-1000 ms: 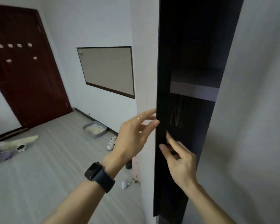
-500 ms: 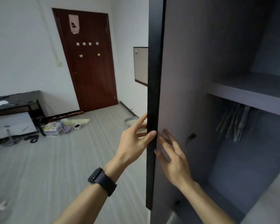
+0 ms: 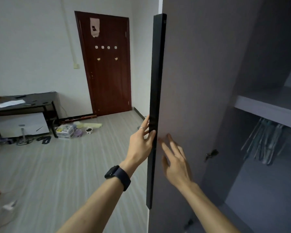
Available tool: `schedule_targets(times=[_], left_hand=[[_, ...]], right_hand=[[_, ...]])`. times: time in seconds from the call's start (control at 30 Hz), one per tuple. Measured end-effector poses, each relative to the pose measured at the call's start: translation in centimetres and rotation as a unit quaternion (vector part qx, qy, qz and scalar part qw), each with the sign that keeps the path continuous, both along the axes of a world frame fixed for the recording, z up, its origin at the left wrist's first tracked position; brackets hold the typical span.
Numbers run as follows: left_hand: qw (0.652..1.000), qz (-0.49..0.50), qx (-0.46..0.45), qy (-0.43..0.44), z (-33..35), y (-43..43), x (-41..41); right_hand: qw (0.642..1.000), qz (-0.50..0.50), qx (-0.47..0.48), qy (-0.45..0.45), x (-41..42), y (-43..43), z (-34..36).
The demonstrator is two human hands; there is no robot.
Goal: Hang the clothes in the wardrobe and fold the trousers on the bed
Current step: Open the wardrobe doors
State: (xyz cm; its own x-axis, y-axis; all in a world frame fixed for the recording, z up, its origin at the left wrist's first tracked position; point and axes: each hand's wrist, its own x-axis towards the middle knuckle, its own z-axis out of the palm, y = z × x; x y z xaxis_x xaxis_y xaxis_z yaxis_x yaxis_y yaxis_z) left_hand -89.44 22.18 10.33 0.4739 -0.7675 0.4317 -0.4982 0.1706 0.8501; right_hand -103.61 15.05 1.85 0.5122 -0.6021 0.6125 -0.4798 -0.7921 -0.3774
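Grey-striped floor [image 3: 65, 165] fills the left; the one wardrobe [image 3: 259, 190] stands right, its door [image 3: 188, 78] swung wider than half a second ago, long edge upright. Two hands flank that edge: left hand [image 3: 139, 143] straight-fingered outside, right hand [image 3: 176, 162] flat, fingers spread, inside. Hangers [image 3: 265, 142] bunch under its shelf [image 3: 267, 108], uncountable.

The wardrobe door [image 3: 188, 81] stands open, its black edge upright between the left fingers [image 3: 145, 126] and right fingers [image 3: 172, 145]. Bare hangers [image 3: 265, 140] hang inside, well right of them.
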Motion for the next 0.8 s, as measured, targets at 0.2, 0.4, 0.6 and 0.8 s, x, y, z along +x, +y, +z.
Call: schedule_targets(times=[0.2,0.4,0.6,0.8], left_hand=[[0.997,0.069,-0.026,0.037,-3.1,1.5,-3.5],[0.996,0.0,0.078,0.034,-11.5,3.1,-12.1],[0.966,-0.169,0.186,-0.054,-15.0,1.0,-20.6],[0.927,-0.311,0.159,-0.132,-12.0,-4.4,-29.1]], right_hand=[[0.998,-0.05,0.003,-0.031,-4.9,0.3,-0.3],[0.989,-0.139,0.001,-0.05,-14.8,3.9,-4.1],[0.958,-0.282,-0.024,-0.04,-25.4,7.2,-7.3],[0.906,-0.416,-0.072,-0.033,-34.9,7.8,-3.3]])
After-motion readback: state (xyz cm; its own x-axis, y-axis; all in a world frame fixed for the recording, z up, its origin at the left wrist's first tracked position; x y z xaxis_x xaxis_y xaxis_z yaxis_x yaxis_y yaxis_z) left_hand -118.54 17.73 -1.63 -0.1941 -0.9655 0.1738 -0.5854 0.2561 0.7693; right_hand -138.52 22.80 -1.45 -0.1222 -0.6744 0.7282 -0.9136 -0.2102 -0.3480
